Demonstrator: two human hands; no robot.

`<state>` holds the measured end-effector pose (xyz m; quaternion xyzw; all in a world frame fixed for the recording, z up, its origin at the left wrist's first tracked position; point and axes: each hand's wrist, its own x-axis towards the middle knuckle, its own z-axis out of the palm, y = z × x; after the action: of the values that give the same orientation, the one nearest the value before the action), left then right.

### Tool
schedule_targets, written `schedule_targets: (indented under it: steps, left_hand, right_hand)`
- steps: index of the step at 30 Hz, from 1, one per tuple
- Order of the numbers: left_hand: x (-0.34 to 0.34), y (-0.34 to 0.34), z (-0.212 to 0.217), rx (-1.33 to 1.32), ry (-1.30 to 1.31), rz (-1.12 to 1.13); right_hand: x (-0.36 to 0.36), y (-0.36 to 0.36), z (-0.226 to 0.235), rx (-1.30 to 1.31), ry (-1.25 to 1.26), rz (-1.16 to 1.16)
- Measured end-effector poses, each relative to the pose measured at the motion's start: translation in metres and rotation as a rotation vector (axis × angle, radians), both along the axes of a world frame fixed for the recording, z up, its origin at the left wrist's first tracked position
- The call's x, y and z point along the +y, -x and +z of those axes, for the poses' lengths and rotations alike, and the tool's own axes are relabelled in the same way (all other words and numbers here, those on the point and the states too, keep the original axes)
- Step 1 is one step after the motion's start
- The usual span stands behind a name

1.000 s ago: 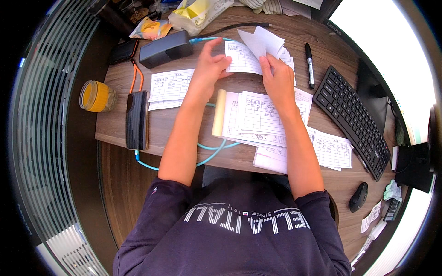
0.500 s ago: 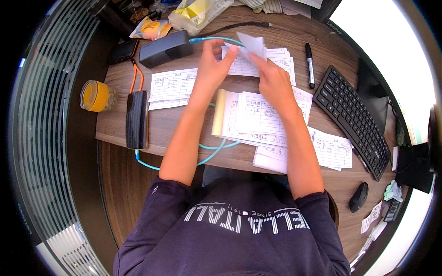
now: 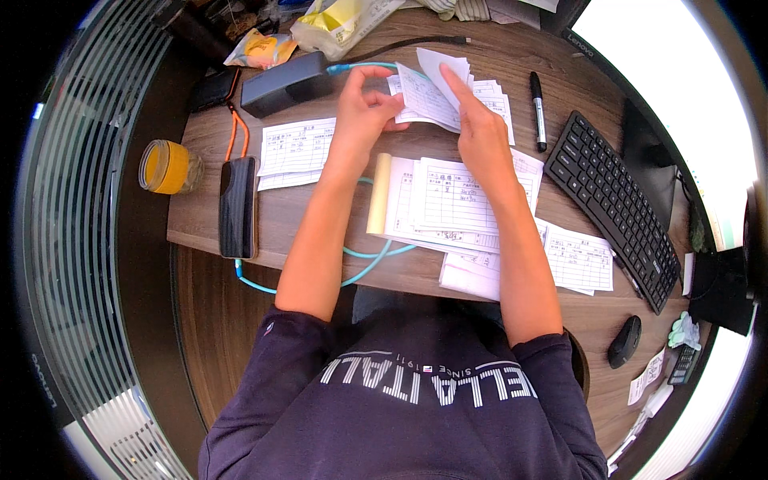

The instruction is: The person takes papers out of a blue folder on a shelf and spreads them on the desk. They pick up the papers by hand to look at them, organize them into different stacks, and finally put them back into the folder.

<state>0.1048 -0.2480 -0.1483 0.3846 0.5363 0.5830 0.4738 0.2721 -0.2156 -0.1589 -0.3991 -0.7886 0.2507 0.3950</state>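
At the far middle of the desk, a small stack of printed slips (image 3: 424,98) with handwriting is tilted up between my hands. My left hand (image 3: 362,116) is closed on its left edge, thumb and fingers pinching the paper. On the other side my right hand (image 3: 482,128) holds a raised, folded-back slip (image 3: 438,66) at the top. More slips (image 3: 491,96) lie beneath and behind. Nearer to me, a form pad with a yellow binding strip (image 3: 379,194) carries several loose slips (image 3: 456,192), partly covered by my right forearm.
Slips (image 3: 298,144) lie at left, others (image 3: 580,258) at right. Around them are a phone (image 3: 238,208), a blue cable (image 3: 372,254), a grey box (image 3: 284,84), a yellow jar (image 3: 166,166), a marker (image 3: 538,112), a keyboard (image 3: 612,204) and a mouse (image 3: 624,342).
The slips between my hands have opened out and their written face now shows. My left hand has shifted slightly down and left, its fingers now on the stack's edge.
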Motion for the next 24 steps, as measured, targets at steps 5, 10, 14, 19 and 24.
schedule_targets:
  steps: [5,10,14,19,24]
  left_hand:
    - [0.000,-0.002,0.004,0.078,0.003,-0.007]
    - [0.000,-0.003,0.003,0.025,-0.031,-0.021]
    - [0.001,-0.002,0.004,-0.124,-0.063,-0.083]
    - [0.000,-0.001,0.007,-0.092,-0.056,-0.123]
    - [-0.002,-0.001,0.010,-0.097,-0.053,-0.166]
  right_hand:
    - [-0.003,0.001,0.009,-0.014,0.130,-0.055]
    - [0.001,0.003,0.002,0.083,-0.043,-0.120]
    - [0.001,0.002,0.001,0.135,0.017,-0.145]
    - [0.003,0.002,0.001,0.110,-0.009,-0.126]
    - [0.004,0.002,0.001,0.150,-0.070,-0.123]
